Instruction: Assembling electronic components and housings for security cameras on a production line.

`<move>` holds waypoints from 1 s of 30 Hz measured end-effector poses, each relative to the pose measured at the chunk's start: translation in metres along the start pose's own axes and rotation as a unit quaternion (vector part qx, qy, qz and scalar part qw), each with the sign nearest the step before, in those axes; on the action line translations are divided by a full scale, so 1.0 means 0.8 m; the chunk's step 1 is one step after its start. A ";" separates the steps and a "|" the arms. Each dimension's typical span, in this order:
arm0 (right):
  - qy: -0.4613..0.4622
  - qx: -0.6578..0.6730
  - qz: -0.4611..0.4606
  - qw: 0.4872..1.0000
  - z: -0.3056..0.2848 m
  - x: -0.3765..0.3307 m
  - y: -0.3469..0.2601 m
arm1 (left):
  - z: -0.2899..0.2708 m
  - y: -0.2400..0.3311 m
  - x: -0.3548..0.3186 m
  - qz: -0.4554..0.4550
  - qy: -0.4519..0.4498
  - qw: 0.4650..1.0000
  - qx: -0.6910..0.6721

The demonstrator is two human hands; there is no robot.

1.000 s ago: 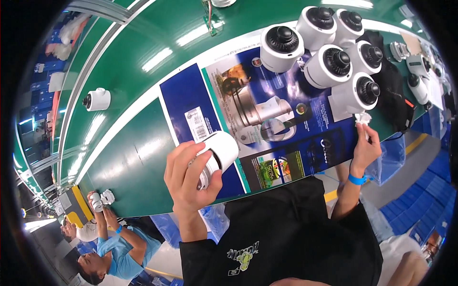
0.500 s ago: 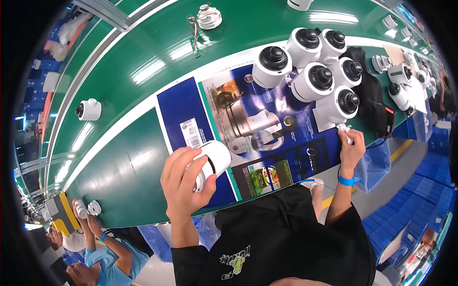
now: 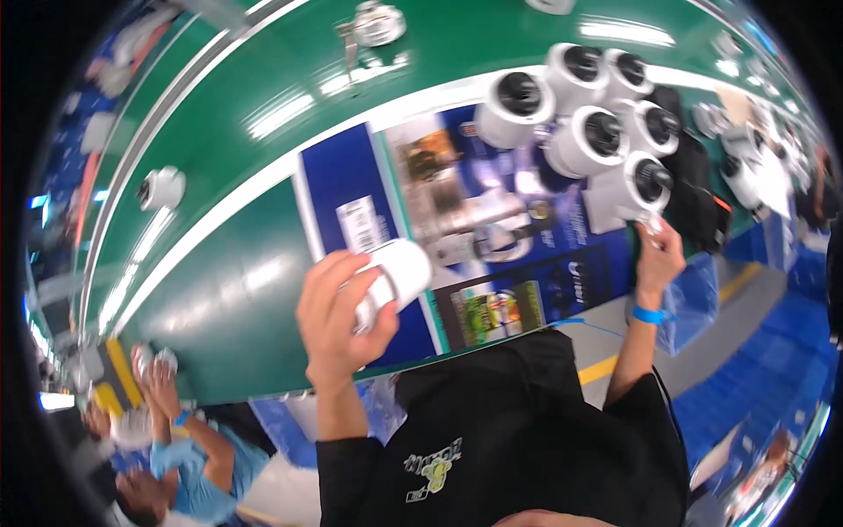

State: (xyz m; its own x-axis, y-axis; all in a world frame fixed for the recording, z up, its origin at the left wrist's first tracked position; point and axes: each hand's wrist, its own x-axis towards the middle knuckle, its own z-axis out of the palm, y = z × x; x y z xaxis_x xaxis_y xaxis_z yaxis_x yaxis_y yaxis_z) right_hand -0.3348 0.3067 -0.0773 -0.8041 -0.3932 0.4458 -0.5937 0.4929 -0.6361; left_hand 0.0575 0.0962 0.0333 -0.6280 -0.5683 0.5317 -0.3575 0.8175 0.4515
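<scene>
Compared with half a second earlier, the view has shifted and blurred; both grips are unchanged. Left hand [image 3: 338, 321]: fingers and thumb closed around one white cylindrical housing [image 3: 407, 266], tilted over the printed sheet [image 3: 505, 211]; contact with the sheet cannot be told. Right hand [image 3: 659, 256]: fingertips pinching one white crumpled wad [image 3: 651, 225], now seeming slightly nearer the closest dome unit [image 3: 639, 189]; whether they touch is unclear. Reading: same work in hand, housing not yet set down. Count: housings gripped, one; wads, one; white units with black domes grouped just beyond the right grip, six; similar white unit [image 3: 164, 189] well left of the left grip, one; white round part [image 3: 379, 25] far beyond it, one.
</scene>
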 end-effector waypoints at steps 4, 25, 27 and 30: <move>-0.087 -0.023 -0.115 0.989 -0.018 0.011 0.004 | 0.012 -0.005 -0.006 -0.009 0.072 0.996 -0.047; -0.448 0.419 -0.231 0.755 0.095 -0.110 -0.239 | 0.036 0.020 0.005 -0.005 -0.110 0.987 -0.120; -0.439 0.426 -0.246 0.752 0.098 -0.116 -0.236 | 0.047 0.026 -0.003 -0.016 -0.146 0.984 -0.105; -0.470 0.417 -0.230 0.743 0.096 -0.115 -0.244 | 0.045 0.016 -0.003 0.002 -0.134 0.983 -0.123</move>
State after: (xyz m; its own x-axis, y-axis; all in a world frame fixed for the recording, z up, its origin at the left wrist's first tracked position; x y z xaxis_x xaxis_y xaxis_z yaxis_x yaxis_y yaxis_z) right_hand -0.1430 0.1869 -0.0426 0.0876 -0.9328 0.3496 -0.2588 -0.3602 -0.8963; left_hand 0.0295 0.1115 0.0120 -0.8003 -0.4933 0.3410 -0.1972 0.7535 0.6272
